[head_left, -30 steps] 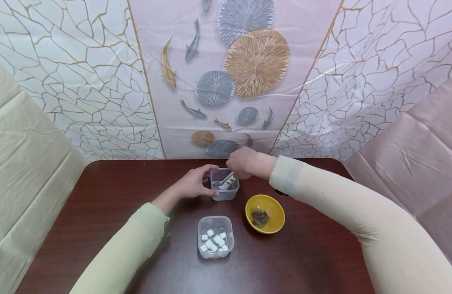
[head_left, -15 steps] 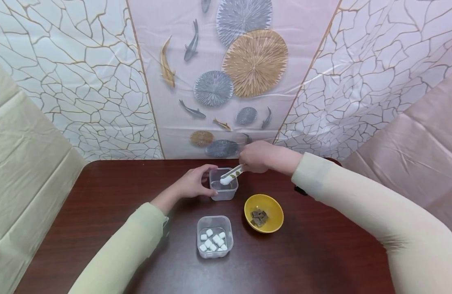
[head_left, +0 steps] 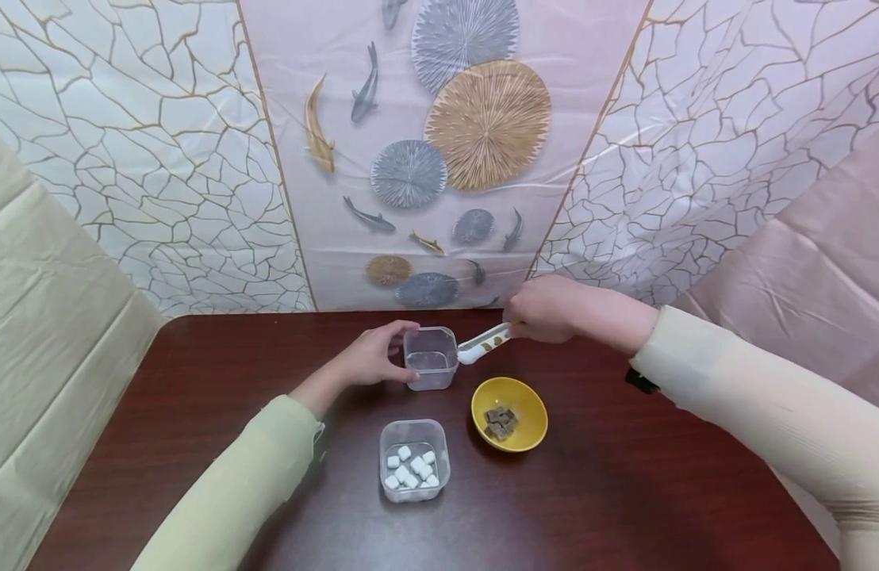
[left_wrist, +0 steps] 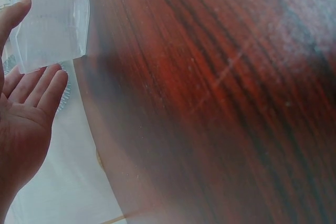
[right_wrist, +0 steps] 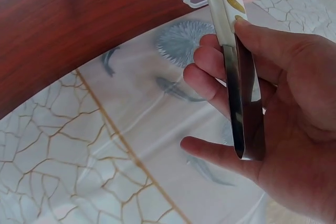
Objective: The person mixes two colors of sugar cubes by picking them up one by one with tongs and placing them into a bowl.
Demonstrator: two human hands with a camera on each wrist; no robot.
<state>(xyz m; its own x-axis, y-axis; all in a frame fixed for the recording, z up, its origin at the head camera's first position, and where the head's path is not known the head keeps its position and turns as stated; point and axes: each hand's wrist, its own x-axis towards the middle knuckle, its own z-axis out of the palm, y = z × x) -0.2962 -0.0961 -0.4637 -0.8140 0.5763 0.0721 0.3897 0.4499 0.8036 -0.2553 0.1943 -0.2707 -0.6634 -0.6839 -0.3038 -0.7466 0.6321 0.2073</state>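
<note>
My left hand (head_left: 371,355) steadies a clear plastic container (head_left: 431,382) near the table's back edge, with thumb and fingers on two of its sides. The left wrist view shows the thumb over one side and several fingertips along another. My right hand (head_left: 550,309) holds tongs (head_left: 485,342) with white tips and gold marks; their tips overlap the container's right rim in the head view. Thumb and fingers pinch the tongs' metal arms in the right wrist view, with the little finger extended. Nothing shows between the tips.
In front stands a second clear container (head_left: 413,423) with several white cubes (head_left: 418,466) like marshmallows. A yellow bowl (head_left: 528,399) to its right holds brown square pieces (head_left: 500,423). Patterned cloth walls (head_left: 425,238) rise behind the dark wooden table (head_left: 589,492).
My right hand has drawn the tongs up and to the right, from inside the back container to its right rim. The left hand keeps its place on the container.
</note>
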